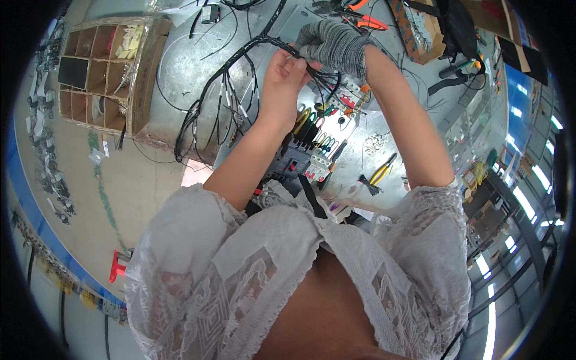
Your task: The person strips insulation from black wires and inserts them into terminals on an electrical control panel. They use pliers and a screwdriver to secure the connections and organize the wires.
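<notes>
Wire bundle (261,38), black, runs over the metal table (180,75) and into both hands of the person at work; its upper end is cut off by the top of the view. Left hand (287,73), bare: thumb and fingers pinched together on the bundle near where the wires fan out. Right hand (333,47), in a grey knit glove, is curled against the same stretch; its fingertips are hidden, so I cannot tell how firmly it grips, or on which wires.

Below the hands, a dark switch block (292,163) is partly covered by the left forearm and the front of the white lace top (264,240). Colored loops of wire (307,123) crowd above it; where each one ends is hard to make out. Orange-handled pliers (373,23) are cut off at the top edge. Yellow-handled pliers (380,174) lie in full view, right of the block. In the divided box (157,66) at left, yellowish pieces (129,42) show; the deeper compartments are murky.

Writing: pale sleeves on the loose wires and the red-and-white face of the upper switch (350,99) may bear marks, too small to read. Paper slip (108,146) on the floor: dark marks, illegible.
</notes>
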`<state>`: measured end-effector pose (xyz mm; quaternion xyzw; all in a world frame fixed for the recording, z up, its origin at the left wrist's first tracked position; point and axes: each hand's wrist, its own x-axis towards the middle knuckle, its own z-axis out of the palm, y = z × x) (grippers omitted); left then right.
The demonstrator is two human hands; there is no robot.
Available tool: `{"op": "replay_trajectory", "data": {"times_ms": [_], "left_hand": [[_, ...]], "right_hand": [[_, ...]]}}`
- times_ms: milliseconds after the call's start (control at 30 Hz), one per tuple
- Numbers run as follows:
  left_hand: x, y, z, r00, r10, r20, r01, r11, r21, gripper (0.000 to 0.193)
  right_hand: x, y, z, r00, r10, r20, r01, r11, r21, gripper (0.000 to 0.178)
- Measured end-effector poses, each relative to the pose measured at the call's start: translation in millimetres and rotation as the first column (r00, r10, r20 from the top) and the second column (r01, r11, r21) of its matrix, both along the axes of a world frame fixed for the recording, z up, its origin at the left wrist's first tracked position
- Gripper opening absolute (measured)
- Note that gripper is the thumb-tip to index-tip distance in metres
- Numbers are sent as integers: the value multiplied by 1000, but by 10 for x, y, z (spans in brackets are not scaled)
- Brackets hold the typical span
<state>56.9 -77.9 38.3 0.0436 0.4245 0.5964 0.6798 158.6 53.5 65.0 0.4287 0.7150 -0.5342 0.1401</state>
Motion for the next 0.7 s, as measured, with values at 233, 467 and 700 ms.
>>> {"op": "replay_trajectory", "data": {"times_ms": [233, 467, 700], "left_hand": [[11, -28, -29, 998, -59, -28, 60, 998, 2, 25], [23, 100, 38, 976, 3, 220, -19, 997, 71, 27], [-7, 124, -178, 975, -105, -195, 124, 988, 87, 24]], "right_hand": [[249, 47, -75, 977, -175, -122, 165, 982, -91, 28], [468, -109, -230, 892, -360, -274, 244, 892, -380, 26], [367, -145, -23, 910, -386, -154, 404, 908, 111, 29]]}}
